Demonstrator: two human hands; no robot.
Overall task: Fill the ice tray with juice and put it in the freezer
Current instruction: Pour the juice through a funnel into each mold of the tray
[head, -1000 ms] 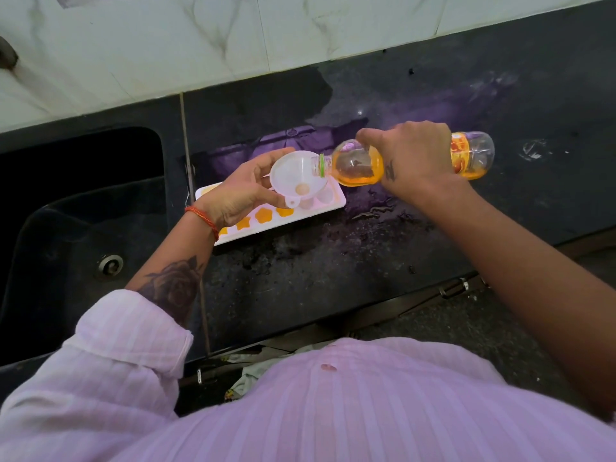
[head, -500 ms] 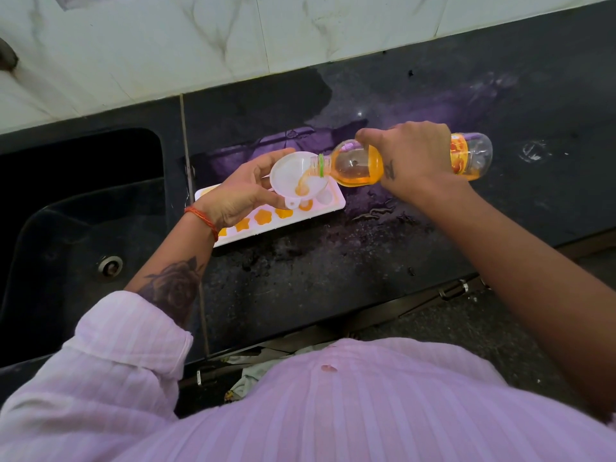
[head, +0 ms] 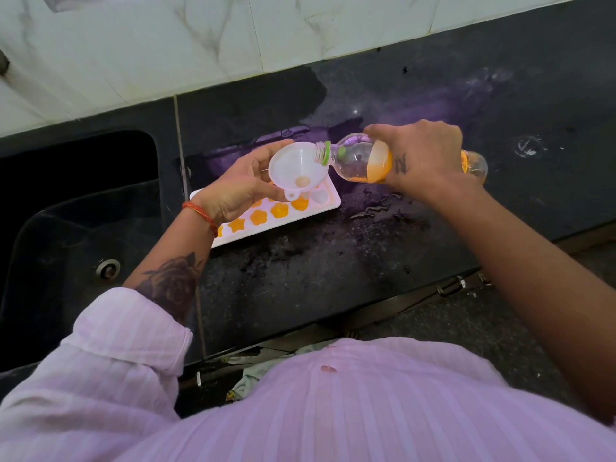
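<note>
A white ice tray [head: 328, 203] lies on the black counter, several of its flower-shaped cells filled with orange juice; one cell at its right end looks white. My left hand [head: 236, 186] holds a white funnel [head: 295, 170] over the tray's right part. My right hand [head: 423, 158] grips a clear juice bottle [head: 356, 160] lying almost level, its open neck at the funnel's rim. The orange juice sits back in the bottle's body, and none runs into the funnel.
A black sink [head: 76, 228] with a drain is set into the counter to the left of the tray. Spilled wet patches [head: 376, 208] lie on the counter [head: 333, 278] right of the tray. A tiled wall [head: 200, 45] backs the counter.
Juice was running from the bottle into the funnel half a second ago. The bottle has tipped back and the juice has drawn away from its neck; the funnel holds no stream.
</note>
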